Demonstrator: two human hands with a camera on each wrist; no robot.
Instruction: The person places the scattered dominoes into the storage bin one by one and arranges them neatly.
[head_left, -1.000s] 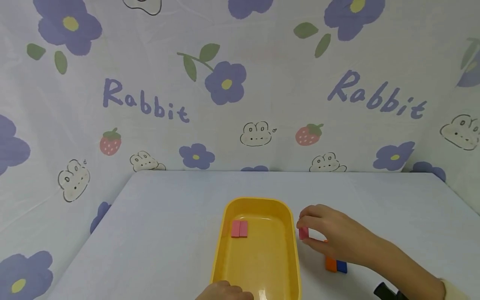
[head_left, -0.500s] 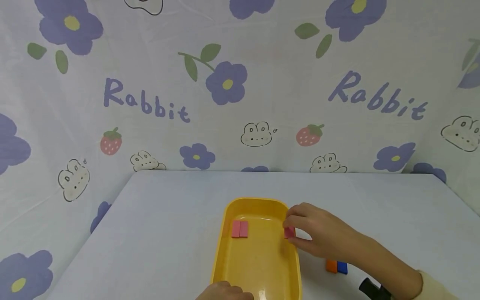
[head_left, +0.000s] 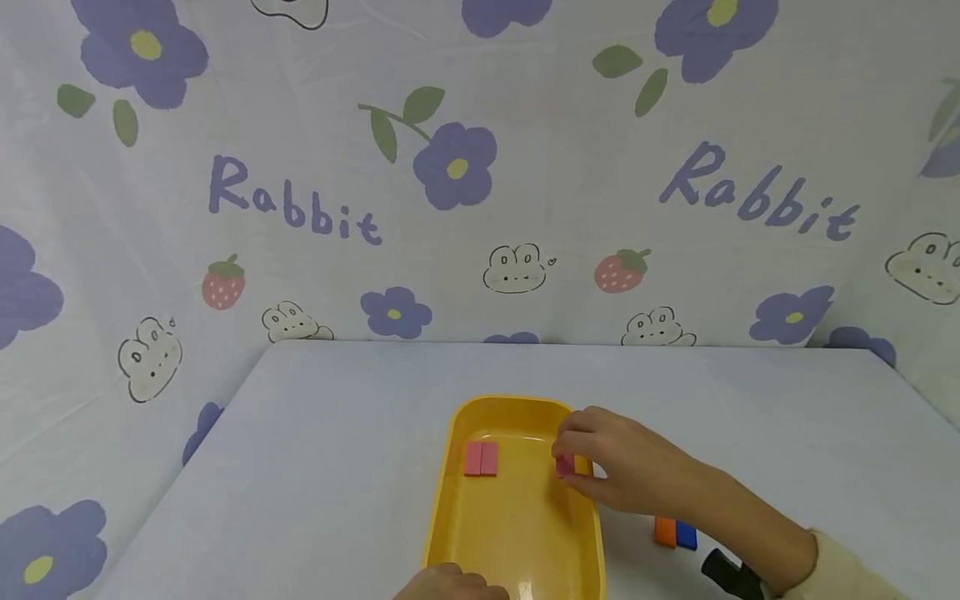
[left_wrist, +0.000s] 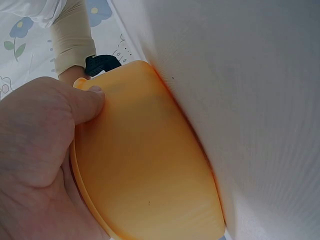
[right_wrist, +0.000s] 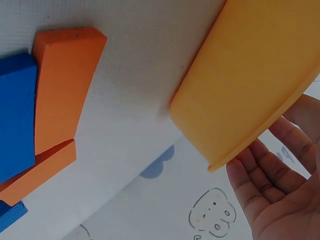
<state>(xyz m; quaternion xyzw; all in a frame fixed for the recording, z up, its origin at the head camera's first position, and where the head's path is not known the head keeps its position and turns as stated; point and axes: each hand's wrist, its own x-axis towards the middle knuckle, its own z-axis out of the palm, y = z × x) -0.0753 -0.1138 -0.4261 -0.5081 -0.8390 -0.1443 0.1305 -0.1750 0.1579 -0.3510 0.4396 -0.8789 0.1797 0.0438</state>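
A yellow tray (head_left: 517, 525) stands on the white table. My left hand (head_left: 453, 583) grips its near rim; in the left wrist view the thumb (left_wrist: 90, 104) lies against the tray's outer wall. My right hand (head_left: 626, 462) reaches over the right rim, pinching a small pink block (head_left: 565, 466) between thumb and fingers, just inside the rim in the head view. In the right wrist view the tray wall hides that block, and the fingers show beyond the rim. Two pink blocks (head_left: 481, 459) lie side by side in the tray's far left part.
Right of the tray, an orange block (head_left: 664, 532) and a blue block (head_left: 686, 535) lie side by side, partly under the right forearm. The right wrist view shows more orange and blue pieces (right_wrist: 14, 216) beside them. A black wrist device (head_left: 731, 575) hangs at the right sleeve.
My right hand has moved left with the pink block, from the table beside the tray to over its right rim. The left hand has stayed on the near rim.
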